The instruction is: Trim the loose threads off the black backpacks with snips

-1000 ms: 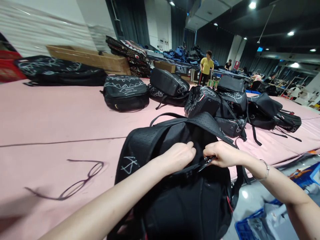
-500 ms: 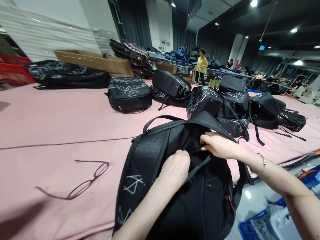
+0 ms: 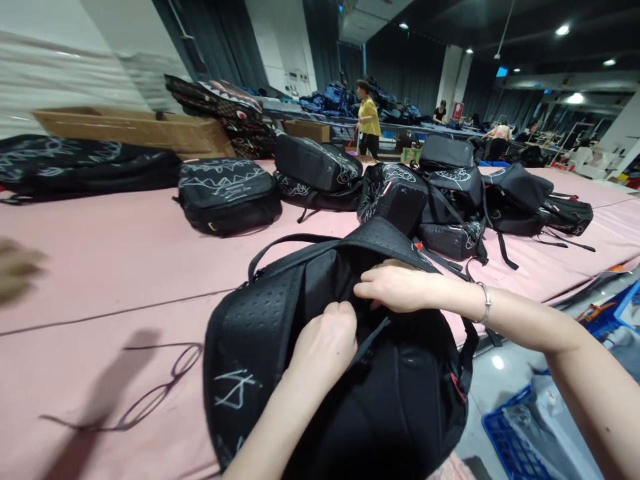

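Observation:
A black backpack (image 3: pixel 280 320) with white scribble marks stands at the near edge of the pink table (image 3: pixel 100 267), its back panel and straps facing me. My left hand (image 3: pixel 323 343) is closed, pinching the fabric near the top of the back panel. My right hand (image 3: pixel 395 287), with a bracelet at the wrist, reaches across the upper part of the backpack, its fingers curled onto the fabric just under the top flap. A thin black strap runs down between the two hands.
Several more black backpacks (image 3: pixel 400 197) lie in a heap farther back, one flat backpack (image 3: pixel 227 193) to the left. A dark thread loop (image 3: pixel 150 393) lies on the pink surface. A blurred hand (image 3: pixel 17 270) shows at the left edge. Blue crates (image 3: pixel 525 427) sit on the floor at right. A person in yellow (image 3: pixel 369 123) stands far off.
My right hand slid left along the upper part of the backpack; the dark object it held a second ago is no longer seen. My left hand dropped lower. A blurred hand appeared at left.

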Demonstrator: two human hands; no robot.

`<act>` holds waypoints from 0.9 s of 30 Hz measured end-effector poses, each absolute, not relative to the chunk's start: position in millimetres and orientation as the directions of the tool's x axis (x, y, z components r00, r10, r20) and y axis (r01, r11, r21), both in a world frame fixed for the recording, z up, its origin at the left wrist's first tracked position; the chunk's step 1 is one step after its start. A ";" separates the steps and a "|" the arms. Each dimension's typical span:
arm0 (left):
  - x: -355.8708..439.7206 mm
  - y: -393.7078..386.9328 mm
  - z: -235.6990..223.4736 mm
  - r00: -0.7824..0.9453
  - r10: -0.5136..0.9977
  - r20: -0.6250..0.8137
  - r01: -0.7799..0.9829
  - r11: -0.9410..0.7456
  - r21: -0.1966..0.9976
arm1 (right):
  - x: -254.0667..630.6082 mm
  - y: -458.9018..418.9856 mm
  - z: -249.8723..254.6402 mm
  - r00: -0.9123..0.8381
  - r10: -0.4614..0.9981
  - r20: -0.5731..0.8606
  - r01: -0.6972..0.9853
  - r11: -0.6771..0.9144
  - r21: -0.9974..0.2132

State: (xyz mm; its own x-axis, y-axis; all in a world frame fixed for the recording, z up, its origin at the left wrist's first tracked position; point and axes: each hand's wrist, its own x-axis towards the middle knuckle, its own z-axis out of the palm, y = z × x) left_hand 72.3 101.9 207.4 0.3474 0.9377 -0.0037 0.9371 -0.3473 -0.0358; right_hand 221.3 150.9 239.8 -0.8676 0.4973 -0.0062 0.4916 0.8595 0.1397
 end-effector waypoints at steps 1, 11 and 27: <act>72.6 102.0 207.2 0.349 0.937 -0.002 0.936 -0.349 -0.041 | 219.9 150.7 240.1 -0.866 0.500 -0.012 0.494 0.858 0.138; 69.2 104.4 199.6 0.283 0.953 0.105 0.959 -0.284 -0.004 | 219.0 146.8 238.0 -0.838 0.545 0.030 0.542 0.826 0.155; 37.2 99.4 204.3 0.533 0.382 0.755 0.635 -0.770 -0.059 | 326.6 4.8 212.7 -0.333 0.868 0.369 0.296 0.468 -0.833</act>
